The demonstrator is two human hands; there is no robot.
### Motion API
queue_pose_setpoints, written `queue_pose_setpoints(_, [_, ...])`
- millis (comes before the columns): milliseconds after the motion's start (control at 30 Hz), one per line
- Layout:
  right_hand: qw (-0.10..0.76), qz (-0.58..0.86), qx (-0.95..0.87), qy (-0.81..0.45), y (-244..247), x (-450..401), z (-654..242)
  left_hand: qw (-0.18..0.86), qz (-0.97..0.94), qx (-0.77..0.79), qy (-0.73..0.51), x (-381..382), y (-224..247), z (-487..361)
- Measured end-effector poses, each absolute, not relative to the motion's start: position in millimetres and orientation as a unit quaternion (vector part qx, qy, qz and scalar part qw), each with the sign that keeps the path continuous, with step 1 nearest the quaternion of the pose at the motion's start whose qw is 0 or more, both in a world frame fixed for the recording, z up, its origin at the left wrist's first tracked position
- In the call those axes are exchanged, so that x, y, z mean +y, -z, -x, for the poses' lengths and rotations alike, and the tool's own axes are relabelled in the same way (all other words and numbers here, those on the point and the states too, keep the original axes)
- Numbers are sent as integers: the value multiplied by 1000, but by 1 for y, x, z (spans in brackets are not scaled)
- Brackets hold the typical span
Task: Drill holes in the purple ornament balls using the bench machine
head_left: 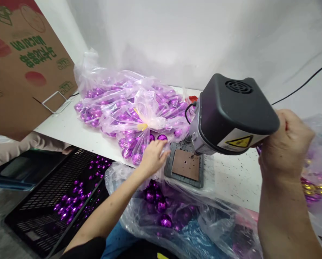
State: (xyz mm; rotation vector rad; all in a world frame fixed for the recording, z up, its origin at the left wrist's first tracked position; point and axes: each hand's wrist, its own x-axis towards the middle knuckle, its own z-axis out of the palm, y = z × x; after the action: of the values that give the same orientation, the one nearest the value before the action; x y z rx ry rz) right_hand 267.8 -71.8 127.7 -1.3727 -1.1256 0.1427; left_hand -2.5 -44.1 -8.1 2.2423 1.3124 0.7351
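Note:
My left hand [155,157] reaches over the table with thumb and fingers apart. Its fingertips are at a shiny purple ball [162,137]; whether they touch it I cannot tell. My right hand [285,147] is closed at the right side of a black bench drill press [233,111]; what its fingers wrap round is hidden behind the housing. Under the machine head, a brown square block [186,163] with a small hole lies on the grey base [168,167]. Behind my left hand, a clear plastic bag [147,102] full of purple balls is tied with yellow.
An open plastic bag [204,212] with purple balls hangs at the table's front edge. A black crate [28,216] with small purple balls stands lower left. A cardboard box [23,64] is at left, near another person's leg [23,149]. Dark shavings litter the white table [236,180].

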Motion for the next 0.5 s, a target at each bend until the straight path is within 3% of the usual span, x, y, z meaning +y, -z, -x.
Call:
queue_pose_setpoints(67, [620,607,-493,-68,-127,-72,-270,173,-801,530,-218,-9,12,-10])
queue_pose_setpoints(167, [616,603,-500,-77,-126,-73,-272,186,-814,529,-153,23,21,-24])
queue_pose_setpoints(300, [613,595,-515,-76,-126,-72,-273,209,-804,530,-171,24,15,-16])
queue_pose_setpoints(367, [607,599,-517,-75,-127,-72,-273,325,-753,518,-243,11,7,-4])
queue_pose_setpoints(500, [609,599,-515,-74,-126,-72,-273,710,-492,363,-349,-33,3,14])
